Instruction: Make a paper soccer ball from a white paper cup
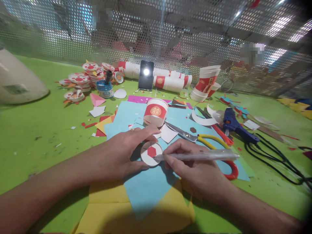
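Note:
A small round white disc [145, 158] with a red hexagon [151, 152] in its middle rests above the blue paper [143, 182]. Thumb and fingers of my left hand [133, 151] grip its rim from the left. Between the fingertips of my right hand [187, 162] is a clear pen [209, 154], its tip at the lower right of the hexagon. Just beyond stands a red and white paper cup [156, 112]. Scissors [185, 133] with yellow and red handles lie to the right, partly behind my right hand.
A blue glue gun [237, 126] with a black cable lies right. Behind are a phone [146, 74], stacked paper cups [206, 83], rows of cups on their sides, a blue jar [104, 88] and red-spotted paper crafts [79, 81]. Yellow paper [109, 211] lies in front; scraps are scattered around.

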`<state>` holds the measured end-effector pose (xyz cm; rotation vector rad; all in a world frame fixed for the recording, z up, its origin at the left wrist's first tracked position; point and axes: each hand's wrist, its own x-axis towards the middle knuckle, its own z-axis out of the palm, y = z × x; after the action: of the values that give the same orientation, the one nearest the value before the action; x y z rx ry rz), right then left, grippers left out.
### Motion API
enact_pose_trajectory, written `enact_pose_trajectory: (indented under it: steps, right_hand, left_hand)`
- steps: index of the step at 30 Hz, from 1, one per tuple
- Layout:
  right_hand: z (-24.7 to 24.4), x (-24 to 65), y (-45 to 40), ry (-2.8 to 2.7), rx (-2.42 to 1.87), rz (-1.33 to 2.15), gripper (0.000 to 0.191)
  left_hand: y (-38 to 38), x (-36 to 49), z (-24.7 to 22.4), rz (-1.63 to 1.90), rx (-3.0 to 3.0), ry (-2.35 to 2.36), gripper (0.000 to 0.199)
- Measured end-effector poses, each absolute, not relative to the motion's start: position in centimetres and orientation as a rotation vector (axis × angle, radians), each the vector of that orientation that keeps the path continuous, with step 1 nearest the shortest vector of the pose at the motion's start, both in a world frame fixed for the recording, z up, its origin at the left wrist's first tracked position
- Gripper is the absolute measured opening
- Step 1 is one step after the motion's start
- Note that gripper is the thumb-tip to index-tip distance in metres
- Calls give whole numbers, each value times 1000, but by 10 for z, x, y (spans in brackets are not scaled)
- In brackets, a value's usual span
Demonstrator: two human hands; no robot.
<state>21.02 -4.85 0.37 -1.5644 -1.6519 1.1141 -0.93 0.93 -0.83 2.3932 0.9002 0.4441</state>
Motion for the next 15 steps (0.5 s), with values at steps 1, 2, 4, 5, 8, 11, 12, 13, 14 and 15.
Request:
enact_pose_trajectory:
  steps: [1, 2, 4, 5, 8, 11, 12, 13, 14, 15]
  right_hand:
    - [4, 210, -49, -1647, -1569, 1117, 7]
    - [4, 210, -49, -1645, -1572, 1120, 7]
    - [5, 210, -49, -1636, -1577, 1117, 7]
    - [5, 210, -48, -1638, -1579, 1109, 7]
    - [6, 210, -47, -1644, -1576, 1104, 5]
    - [7, 211, -47, -1603, -1568, 1151, 4]
    - [7, 211, -48, -1596, -1569, 1153, 4]
    - [7, 211, -48, -1598, -1566, 1149, 4]
    - [6, 212, -48, -1603, -1561, 1143, 4]
    - [6, 211, -48, -1607, -1556, 1137, 5]
  left_hand:
    - [10, -9, -8, 440, 2398, 898, 65]
    - [10, -9, -9, 434, 2400, 901, 65]
    - [10, -9, -9, 425, 2401, 911, 66]
    - [10, -9, -9, 424, 2400, 912, 66]
    - [10, -9, -9, 425, 2396, 914, 65]
    - [9, -9, -8, 430, 2392, 919, 63]
    - [9, -9, -7, 434, 2390, 918, 63]
    - [9, -9, -8, 440, 2388, 914, 63]
    - [10, -9, -8, 446, 2388, 906, 63]
    - [10, -9, -8, 455, 2387, 900, 63]
